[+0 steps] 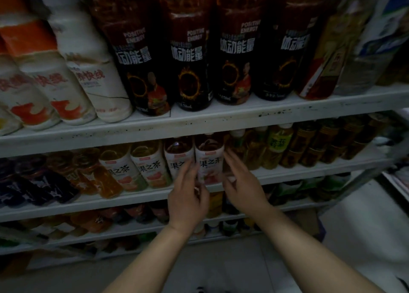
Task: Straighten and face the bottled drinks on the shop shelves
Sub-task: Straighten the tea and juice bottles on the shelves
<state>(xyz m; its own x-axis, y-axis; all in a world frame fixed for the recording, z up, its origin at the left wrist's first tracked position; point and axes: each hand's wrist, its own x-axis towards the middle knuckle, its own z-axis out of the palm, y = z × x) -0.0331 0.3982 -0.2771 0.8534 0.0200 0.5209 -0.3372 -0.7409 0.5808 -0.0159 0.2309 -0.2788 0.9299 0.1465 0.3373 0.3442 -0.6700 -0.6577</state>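
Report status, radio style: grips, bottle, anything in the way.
Both open: left grip, right grip flank fruit tea bottle. Label forward. Its twin bottle sits tight on its left.

black energy bottles (188,71) with fiery rings, white-orange milk bottles (66,82)

The fruit-tea bottle (210,159) is clear plastic under a smooth, glossy printed wrap. The shelf (221,121) above it looks to me like white-painted metal, its paint chipped and speckled dark. The energy drink bottles (190,71) wear shiny dark film. The milk bottles (97,82) are matt white plastic, one wrap cracked.
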